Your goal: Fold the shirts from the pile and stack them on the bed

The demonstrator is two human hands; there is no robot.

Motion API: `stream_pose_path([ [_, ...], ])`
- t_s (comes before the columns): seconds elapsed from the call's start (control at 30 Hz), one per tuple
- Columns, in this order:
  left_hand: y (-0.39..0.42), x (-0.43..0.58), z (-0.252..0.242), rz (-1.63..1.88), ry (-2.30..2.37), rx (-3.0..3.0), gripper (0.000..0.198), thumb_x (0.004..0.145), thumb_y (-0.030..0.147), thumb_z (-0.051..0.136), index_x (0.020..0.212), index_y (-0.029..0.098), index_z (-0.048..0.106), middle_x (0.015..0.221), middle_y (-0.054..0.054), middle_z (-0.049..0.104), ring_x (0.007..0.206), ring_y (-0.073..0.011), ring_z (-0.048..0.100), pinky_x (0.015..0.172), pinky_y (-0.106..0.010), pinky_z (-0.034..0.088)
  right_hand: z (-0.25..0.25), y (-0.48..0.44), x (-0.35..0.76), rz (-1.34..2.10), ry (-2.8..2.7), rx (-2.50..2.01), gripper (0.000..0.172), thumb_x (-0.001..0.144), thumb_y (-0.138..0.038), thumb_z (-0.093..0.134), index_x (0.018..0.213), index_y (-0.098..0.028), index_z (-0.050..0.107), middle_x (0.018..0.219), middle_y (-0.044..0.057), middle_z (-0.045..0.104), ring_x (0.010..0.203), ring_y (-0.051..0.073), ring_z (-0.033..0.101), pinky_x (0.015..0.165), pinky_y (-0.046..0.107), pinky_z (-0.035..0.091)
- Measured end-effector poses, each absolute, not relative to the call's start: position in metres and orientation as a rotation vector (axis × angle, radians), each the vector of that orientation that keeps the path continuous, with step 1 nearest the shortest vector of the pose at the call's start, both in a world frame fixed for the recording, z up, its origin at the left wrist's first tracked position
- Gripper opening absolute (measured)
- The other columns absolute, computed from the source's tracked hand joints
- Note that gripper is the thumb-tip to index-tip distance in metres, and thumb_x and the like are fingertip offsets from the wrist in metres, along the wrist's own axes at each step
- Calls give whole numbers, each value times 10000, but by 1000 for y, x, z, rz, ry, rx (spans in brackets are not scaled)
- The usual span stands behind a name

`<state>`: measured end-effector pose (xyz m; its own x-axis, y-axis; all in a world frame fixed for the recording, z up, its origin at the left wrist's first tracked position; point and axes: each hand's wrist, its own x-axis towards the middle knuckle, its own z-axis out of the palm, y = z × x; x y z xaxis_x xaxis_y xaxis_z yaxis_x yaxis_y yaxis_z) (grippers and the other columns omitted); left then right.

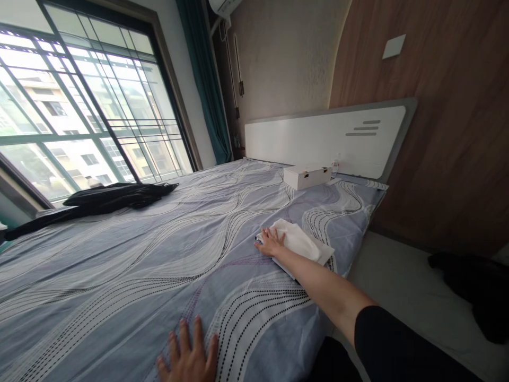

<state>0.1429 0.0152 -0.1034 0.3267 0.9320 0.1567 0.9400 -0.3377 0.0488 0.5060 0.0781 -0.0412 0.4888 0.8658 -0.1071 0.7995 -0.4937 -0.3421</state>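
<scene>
My left hand [190,354] lies flat on the patterned bed sheet [159,249] at the bottom of the view, its fingers spread. Farther off, my right hand [271,243] rests with fingers apart on the left end of a white folded cloth or bag [299,241]; its exact kind I cannot make out. A flat white piece sticks out from beneath it on the right, and a small dark edge shows by my fingertips. Both hands are open, palms down.
A white box [306,177] stands near the headboard [302,139], with a clear bottle [336,163] behind it. Black clothing [119,195] lies on the bed's window side. More dark fabric [473,292] is on the floor at right, past the bed's edge.
</scene>
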Motion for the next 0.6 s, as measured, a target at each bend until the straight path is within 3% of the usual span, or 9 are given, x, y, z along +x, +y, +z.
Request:
stream_pose_path([
  [0.07, 7, 212, -99, -372, -1666, -2659, 712, 939, 526, 312, 1525, 123, 360, 1617, -199, 283, 1497, -407, 198, 1158, -665, 160, -42, 72, 511, 371, -1538, -2413, 830, 904, -628, 465, 1593, -285, 154, 1676, 63, 79, 1514, 378, 0, 1136, 698, -28],
  [0.13, -7, 285, -101, -538, -1472, -2860, 715, 942, 517, 353, 1533, 115, 340, 1619, -236, 243, 1502, -402, 192, 1166, -660, 151, -44, 67, 514, 307, -1621, -2349, 746, 941, -534, 443, 1590, -290, 168, 1674, 46, 101, 1521, 340, -2, 1148, 676, -51],
  [0.2, -22, 347, -110, -743, -1251, -2995, 731, 926, 502, 426, 1553, 148, 297, 1638, -229, 177, 1520, -413, 82, 1152, -705, 118, -46, 68, 515, 245, -1608, -2339, 629, 995, -425, 346, 1587, -279, 189, 1665, 40, 157, 1524, 310, 37, 1162, 653, -49],
  [0.27, -33, 389, -123, -872, -1052, -3097, 803, 903, 485, 482, 1564, 99, 238, 1632, -257, 160, 1521, -419, 5, 1152, -724, 88, -49, 74, 515, 184, -1548, -2338, 572, 1024, -349, 253, 1582, -235, 210, 1642, 71, 244, 1518, 312, 92, 1164, 651, -33],
  [0.4, -41, 414, -141, -933, -1002, -3146, 839, 900, 465, 494, 1555, 25, 210, 1626, -289, 124, 1513, -423, -41, 1169, -712, 106, -55, 95, 513, 116, -1569, -2301, 544, 1030, -270, 209, 1555, -142, 264, 1558, 139, 407, 1505, 320, 159, 1170, 637, 51],
  [0.6, -41, 402, -128, -831, -1024, -3225, 827, 885, 487, 525, 1545, 55, 274, 1638, -262, 92, 1517, -424, -23, 1174, -708, 169, -58, 110, 509, 149, -1643, -2311, 514, 991, -187, 307, 1492, -96, 379, 1574, 168, 369, 1489, 315, 223, 1187, 557, 136],
])
